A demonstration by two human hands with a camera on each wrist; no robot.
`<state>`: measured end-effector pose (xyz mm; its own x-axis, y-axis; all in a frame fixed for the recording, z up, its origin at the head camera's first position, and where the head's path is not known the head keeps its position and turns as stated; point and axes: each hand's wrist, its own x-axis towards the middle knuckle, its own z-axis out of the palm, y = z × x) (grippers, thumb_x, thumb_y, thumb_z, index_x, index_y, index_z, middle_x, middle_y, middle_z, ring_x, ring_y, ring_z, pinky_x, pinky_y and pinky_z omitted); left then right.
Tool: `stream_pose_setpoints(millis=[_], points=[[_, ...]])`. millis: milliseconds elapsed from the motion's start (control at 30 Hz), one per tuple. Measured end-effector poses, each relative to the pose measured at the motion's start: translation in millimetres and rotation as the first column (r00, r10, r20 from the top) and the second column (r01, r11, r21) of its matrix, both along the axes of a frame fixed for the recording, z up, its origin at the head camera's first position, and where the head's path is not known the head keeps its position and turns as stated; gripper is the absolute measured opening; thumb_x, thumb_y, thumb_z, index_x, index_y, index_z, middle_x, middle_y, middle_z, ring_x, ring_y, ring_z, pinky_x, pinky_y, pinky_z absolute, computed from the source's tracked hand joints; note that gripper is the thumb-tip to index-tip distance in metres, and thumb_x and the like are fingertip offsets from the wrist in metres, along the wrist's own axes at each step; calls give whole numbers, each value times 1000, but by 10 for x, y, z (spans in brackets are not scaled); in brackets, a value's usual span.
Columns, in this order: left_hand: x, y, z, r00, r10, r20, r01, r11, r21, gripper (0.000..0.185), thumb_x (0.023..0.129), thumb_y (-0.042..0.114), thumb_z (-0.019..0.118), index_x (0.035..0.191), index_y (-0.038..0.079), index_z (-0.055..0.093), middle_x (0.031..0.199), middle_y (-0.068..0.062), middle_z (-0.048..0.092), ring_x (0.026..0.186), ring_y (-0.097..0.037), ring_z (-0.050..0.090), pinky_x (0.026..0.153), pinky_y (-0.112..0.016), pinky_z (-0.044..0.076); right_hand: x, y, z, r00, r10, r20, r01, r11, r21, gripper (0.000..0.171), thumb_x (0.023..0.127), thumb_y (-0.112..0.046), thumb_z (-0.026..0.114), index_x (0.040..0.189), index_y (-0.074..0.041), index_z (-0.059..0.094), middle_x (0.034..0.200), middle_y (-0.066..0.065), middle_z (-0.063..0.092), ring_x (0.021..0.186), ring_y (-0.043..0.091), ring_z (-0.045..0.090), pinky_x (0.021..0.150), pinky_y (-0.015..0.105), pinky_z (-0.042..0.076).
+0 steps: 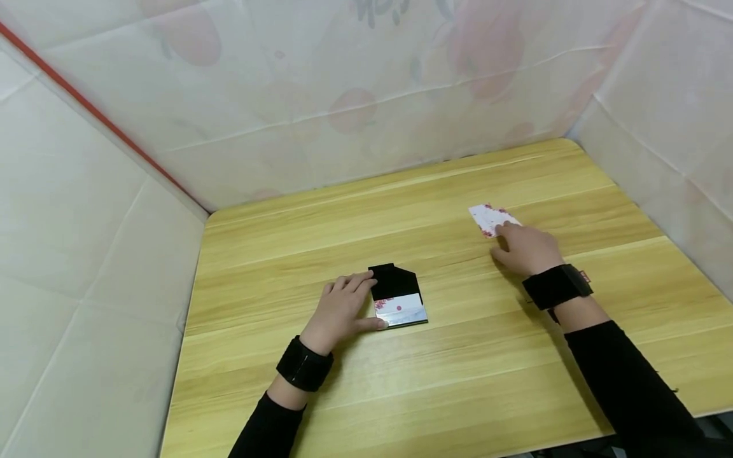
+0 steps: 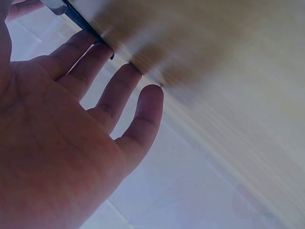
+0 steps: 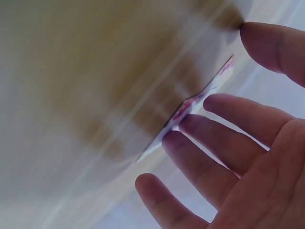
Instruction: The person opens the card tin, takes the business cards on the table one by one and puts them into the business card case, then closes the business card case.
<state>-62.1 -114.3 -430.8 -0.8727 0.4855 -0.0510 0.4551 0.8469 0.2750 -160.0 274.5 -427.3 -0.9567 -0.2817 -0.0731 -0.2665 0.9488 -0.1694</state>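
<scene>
A slim black card case (image 1: 396, 280) lies on the wooden table, its angled black part towards the far side. White with pink flowers, a card (image 1: 399, 306) shows across its near half, above a shiny strip. My left hand (image 1: 342, 312) holds the case by its left side, thumb at the near corner and fingertips at the far one. To the right, my right hand (image 1: 528, 248) rests its fingertips on a second flowered card (image 1: 489, 217). In the right wrist view the thumb stands apart from that card (image 3: 183, 109), which looks slightly bent under the fingers.
The light wooden table (image 1: 275, 273) is enclosed by pale printed cloth (image 1: 343, 95) at the back and both sides. A red strip (image 1: 103, 121) runs down the left corner. Black bands (image 1: 305, 364) circle both wrists.
</scene>
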Motion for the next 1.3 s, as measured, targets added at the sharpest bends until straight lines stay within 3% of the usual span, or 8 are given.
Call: stream_pose_setpoints(millis=[200,367,500,800,1100,1300], points=[[-2,-13,2,1000,1,1,-1,1000,-2,89,69,69,60,138,15,41,147,1,31,126,-27,34,98,-52,28,172,-399,31,993,110,-29,-109,993,34,48,84,-34,61,123,-6,58,126,20,53,109,40,53,77,53,45],[-10,-22,-9,1000,-5,-10,5,1000,0,88,69,69,60,137,15,42,146,1,32,125,-28,35,97,-52,29,215,-579,16,979,170,-111,-174,984,-24,36,82,-29,63,113,-11,66,116,10,62,102,33,58,75,49,46],[-20,-30,-16,1000,-4,-14,4,1000,-3,88,69,69,59,137,16,42,146,1,32,125,-28,35,97,-52,29,180,-623,35,979,154,-134,-166,983,-81,35,81,-27,63,113,-12,65,112,10,62,98,34,56,71,49,46],[-25,-23,-19,1000,-4,-10,4,1000,-7,89,69,70,59,138,16,41,146,1,32,126,-27,35,97,-51,29,7,-558,35,1000,20,-4,-20,998,-66,63,76,-35,73,130,-10,51,116,20,56,98,38,54,72,52,46],[-32,-11,-8,1000,-3,-9,3,1000,-12,87,70,68,60,137,16,42,146,1,32,126,-28,35,97,-51,29,-151,-537,37,988,-12,152,33,990,-137,73,74,-32,74,135,-5,43,117,19,55,105,34,50,82,51,42],[-31,-6,-4,1000,-6,-9,6,1000,-11,87,70,68,60,137,16,42,146,1,32,126,-28,34,98,-52,29,-218,-509,46,976,-10,217,53,980,-191,68,73,-31,75,128,-1,49,107,17,56,91,28,50,77,44,42]])
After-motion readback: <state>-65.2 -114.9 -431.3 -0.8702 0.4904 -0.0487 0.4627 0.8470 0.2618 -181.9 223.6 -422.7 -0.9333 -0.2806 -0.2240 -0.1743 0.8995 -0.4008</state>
